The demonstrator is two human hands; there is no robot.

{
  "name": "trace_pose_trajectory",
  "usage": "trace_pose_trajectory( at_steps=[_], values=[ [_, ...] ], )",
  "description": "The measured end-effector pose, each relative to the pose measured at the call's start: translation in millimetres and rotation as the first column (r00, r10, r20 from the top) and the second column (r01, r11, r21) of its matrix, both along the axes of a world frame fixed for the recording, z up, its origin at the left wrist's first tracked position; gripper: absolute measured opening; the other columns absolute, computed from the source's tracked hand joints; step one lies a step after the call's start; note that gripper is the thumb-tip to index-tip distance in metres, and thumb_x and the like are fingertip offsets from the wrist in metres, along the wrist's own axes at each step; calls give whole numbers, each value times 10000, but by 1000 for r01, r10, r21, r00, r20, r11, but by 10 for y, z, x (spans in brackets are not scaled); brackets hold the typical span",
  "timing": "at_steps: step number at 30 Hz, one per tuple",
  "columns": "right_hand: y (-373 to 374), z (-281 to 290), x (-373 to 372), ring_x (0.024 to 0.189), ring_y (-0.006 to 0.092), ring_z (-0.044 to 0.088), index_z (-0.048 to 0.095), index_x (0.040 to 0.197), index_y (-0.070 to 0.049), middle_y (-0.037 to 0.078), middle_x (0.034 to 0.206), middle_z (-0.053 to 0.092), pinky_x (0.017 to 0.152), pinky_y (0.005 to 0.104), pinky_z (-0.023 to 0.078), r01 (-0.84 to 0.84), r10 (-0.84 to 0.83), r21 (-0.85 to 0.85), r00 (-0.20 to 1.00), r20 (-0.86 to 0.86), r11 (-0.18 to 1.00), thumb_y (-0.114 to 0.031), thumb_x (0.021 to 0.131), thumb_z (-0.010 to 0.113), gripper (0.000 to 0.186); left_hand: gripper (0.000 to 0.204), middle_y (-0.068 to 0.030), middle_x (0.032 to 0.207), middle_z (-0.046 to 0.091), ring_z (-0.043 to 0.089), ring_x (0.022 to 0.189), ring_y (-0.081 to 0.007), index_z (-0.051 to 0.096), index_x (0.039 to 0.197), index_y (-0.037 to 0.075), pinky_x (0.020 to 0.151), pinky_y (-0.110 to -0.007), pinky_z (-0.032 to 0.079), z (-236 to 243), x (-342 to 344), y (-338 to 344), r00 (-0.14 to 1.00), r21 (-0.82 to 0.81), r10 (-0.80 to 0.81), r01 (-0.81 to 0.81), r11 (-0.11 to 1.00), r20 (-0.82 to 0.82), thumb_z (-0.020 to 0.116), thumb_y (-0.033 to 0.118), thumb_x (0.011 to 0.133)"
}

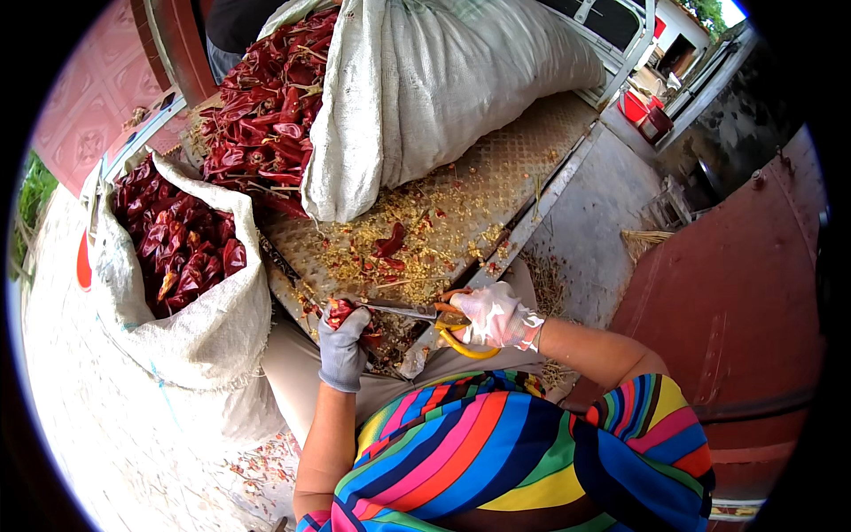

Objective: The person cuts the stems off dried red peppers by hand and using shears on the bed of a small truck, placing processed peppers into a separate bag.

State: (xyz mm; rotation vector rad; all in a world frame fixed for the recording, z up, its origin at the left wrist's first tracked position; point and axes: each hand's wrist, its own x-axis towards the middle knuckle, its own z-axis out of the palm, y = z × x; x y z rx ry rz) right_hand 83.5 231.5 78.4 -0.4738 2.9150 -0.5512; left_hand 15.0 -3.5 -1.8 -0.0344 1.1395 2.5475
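Observation:
My left hand (343, 348), in a grey glove, is closed round a dried red chili pepper (340, 312); whether it grips more than one I cannot make out. My right hand (496, 317), in a pale patterned glove, grips scissors (455, 335) with yellow handles. Their blades point left and reach to the pepper at my left fingertips. Both hands are low over the near edge of a metal platform (523, 168). On it lie a loose red chili (390, 241) and many scattered yellow seeds (355, 266).
A white woven sack (461, 80) lies on the platform, a heap of dried red chilies (266, 115) at its mouth. Left of my knees stands an open sack (195, 341) of chilies. A rusty red metal panel (709, 293) is at the right. Someone in dark clothing (238, 25) is behind the heap.

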Motion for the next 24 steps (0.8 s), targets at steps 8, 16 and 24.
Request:
trace_pose_trajectory(
  at_steps=[8,16,24],
  values=[
    [-39,239,-77,789,282,667,568,916,-38,137,974,656,642,387,534,164,-191,220,975,109,962,-465,814,625,443,72,10,721,562,523,624,-94,580,811,75,583,-244,454,-38,79,31,998,-45,-42,45,998,48,631,32,784],
    [546,-73,-338,678,253,651,632,971,-42,108,746,666,605,357,510,481,-470,315,875,-113,818,-472,829,593,455,110,-42,788,558,535,727,-151,511,884,63,680,-288,447,-51,19,-31,998,64,-45,48,997,-37,603,98,837],
    [608,-131,-900,772,301,644,638,1029,-79,118,821,664,664,394,507,502,-585,509,811,2,699,-459,825,605,432,181,-72,805,573,538,770,-183,544,970,28,741,-333,450,-9,2,-48,997,112,-30,38,993,-78,609,131,836]
  ],
)
